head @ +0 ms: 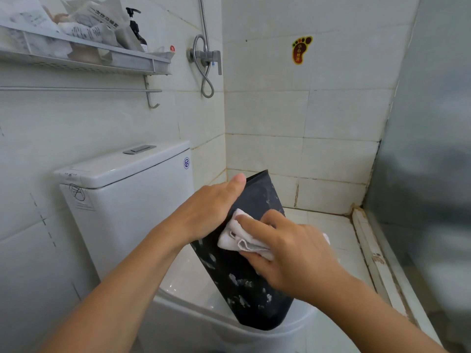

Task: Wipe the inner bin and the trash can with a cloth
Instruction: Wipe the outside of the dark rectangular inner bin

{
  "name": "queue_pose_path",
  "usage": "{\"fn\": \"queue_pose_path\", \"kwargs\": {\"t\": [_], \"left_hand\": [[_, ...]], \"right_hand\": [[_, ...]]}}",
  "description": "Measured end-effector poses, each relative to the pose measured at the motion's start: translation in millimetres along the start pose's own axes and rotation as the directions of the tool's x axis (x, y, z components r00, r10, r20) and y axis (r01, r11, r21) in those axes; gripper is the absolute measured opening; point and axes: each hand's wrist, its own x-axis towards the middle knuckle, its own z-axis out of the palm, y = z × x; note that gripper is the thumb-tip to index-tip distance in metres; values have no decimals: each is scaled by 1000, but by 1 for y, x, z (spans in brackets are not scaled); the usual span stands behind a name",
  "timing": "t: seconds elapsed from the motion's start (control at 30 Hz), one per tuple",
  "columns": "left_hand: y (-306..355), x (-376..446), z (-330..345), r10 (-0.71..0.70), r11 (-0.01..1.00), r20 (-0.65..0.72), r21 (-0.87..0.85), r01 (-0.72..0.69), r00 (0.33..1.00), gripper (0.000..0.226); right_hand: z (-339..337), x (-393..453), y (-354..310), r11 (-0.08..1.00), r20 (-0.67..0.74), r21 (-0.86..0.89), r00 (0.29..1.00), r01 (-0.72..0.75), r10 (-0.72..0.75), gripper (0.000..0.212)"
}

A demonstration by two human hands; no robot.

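White tile covered the walls (pixel 293 118), and a white toilet (pixel 122 200) filled the frame from nine o'clock down toward six, its cistern standing behind the closed lid. At the centre of view, a black inner bin (pixel 242 281), flecked with pale smears, stood tilted on the toilet lid, its lower end at six o'clock and its upper edge leaning toward twelve. At eleven o'clock a wall shelf (pixel 84 59) carried paper packets and a dark pump bottle (pixel 136 29); a shower valve (pixel 206 58) with its looped hose hung at twelve. The left hand (pixel 209 210) gripped the bin's upper left edge, fingers wrapped along its side. The right hand (pixel 293 253) pressed a folded white cloth (pixel 239 238) flat against the bin's face, fingers curled over it. At one o'clock a small foot-shaped sticker (pixel 300 49) marked the tile.
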Motion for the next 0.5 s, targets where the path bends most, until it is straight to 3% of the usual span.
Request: {"fn": "queue_pose_path", "kwargs": {"t": [0.13, 0.23, 0.37, 0.5], "left_hand": [[-4, -2, 0, 1, 1000, 0, 19, -1, 1000, 102], [-4, -2, 1, -16, 1000, 2, 8, 16, 1000, 83], [-3, -1, 1, -20, 999, -5, -25, 20, 1000, 89], [-7, 1, -1, -24, 998, 15, -52, 25, 1000, 80]], "right_hand": [[0, -21, 12, 1000, 66, -27, 998, 1, 1, 44], [3, -8, 7, 999, -14, -36, 1000, 13, -13, 44], [3, 14, -6, 1000, -83, -4, 997, 4, -4, 41], [0, -6, 8, 1000, 92, 1, 996, 21, -21, 40]]}}
